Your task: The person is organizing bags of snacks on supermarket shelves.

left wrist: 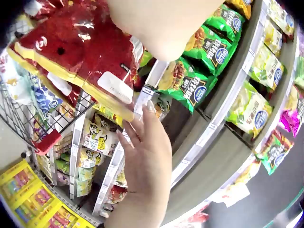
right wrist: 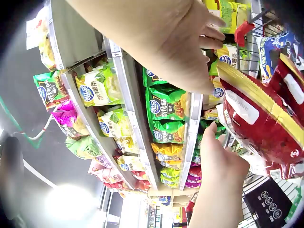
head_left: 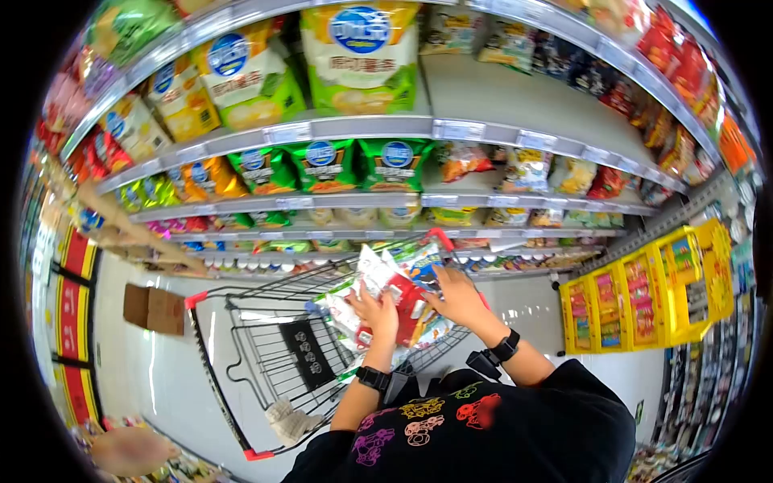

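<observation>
A red snack bag [head_left: 407, 299] with yellow edges is held above a shopping cart [head_left: 266, 354]. My left hand [head_left: 375, 312] holds its left side, fingers spread. In the right wrist view that left hand [right wrist: 221, 166] has its thumb raised by the bag's edge, its fingers partly hidden. My right hand [head_left: 459, 298] is at the bag's right side. The left wrist view shows this right hand [left wrist: 149, 152] with loose, parted fingers, fingertips right at the corner of the red bag [left wrist: 71, 52]. A blue bag [head_left: 424, 262] and white bags [head_left: 345, 314] lie beside and below it.
Shelves [head_left: 362, 126] of snack bags stretch across the front, green bags [head_left: 322, 165] at mid height. A yellow display rack [head_left: 620, 294] stands on the right. On the floor at left sits a cardboard box [head_left: 153, 309]. A light cloth item [head_left: 290, 420] is at the cart's near end.
</observation>
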`<state>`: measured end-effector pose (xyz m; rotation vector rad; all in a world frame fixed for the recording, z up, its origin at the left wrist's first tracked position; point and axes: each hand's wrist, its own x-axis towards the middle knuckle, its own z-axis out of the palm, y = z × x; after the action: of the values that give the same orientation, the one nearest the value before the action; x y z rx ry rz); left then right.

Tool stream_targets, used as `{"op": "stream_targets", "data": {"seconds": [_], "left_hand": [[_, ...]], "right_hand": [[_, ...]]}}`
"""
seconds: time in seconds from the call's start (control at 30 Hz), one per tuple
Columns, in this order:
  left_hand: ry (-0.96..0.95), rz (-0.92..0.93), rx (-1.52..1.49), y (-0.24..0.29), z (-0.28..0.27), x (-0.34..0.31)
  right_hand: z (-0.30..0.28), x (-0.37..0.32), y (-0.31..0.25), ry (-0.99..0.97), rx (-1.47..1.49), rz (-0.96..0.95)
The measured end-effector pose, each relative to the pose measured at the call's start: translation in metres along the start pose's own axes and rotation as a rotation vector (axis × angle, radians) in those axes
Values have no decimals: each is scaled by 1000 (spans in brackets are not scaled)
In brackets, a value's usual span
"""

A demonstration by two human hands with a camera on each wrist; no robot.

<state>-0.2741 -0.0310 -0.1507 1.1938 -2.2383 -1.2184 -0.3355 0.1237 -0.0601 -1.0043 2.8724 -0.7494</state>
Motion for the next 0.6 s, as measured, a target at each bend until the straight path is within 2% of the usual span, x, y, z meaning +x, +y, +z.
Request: {"op": "stream_targets", "data": {"seconds": [0.1, 0.17, 0.27, 0.3, 0.37, 0.4, 0.43, 0.47, 0.5, 0.53, 0.57, 0.6], "left_hand": [[167, 323, -47, 27, -11, -22], [89, 456, -163, 41, -19, -38], [-4, 472, -266, 71, -25, -75], [-56, 531, -354, 83, -26, -88], [-206, 578, -485, 106, -20, -118], [-376, 557, -601, 124, -26, -139], [-494, 651, -743, 144, -31, -160], [-635, 731, -884, 164, -35, -181], [-816, 721, -1035, 189, -49, -212], [-957, 665, -1107, 206, -61, -236], [-1133, 703, -1293, 219, -65, -259], [-1282, 796, -1348, 232, -74, -282]], "right_hand": [[-30, -12, 8, 134, 96, -71], [-63, -20, 12, 177, 198, -97], [-127, -50, 26, 218, 247, -116], [-158, -66, 28, 209, 241, -103], [-229, -105, 31, 316, 200, -199], [-267, -128, 30, 365, 191, -215], [-304, -154, 27, 410, 188, -224], [-339, -183, 26, 445, 48, -247], [-362, -209, 18, 546, 227, -425], [-391, -241, 11, 563, 189, -458], [-419, -272, 3, 581, 150, -490], [-453, -302, -23, 570, 171, -538]]}}
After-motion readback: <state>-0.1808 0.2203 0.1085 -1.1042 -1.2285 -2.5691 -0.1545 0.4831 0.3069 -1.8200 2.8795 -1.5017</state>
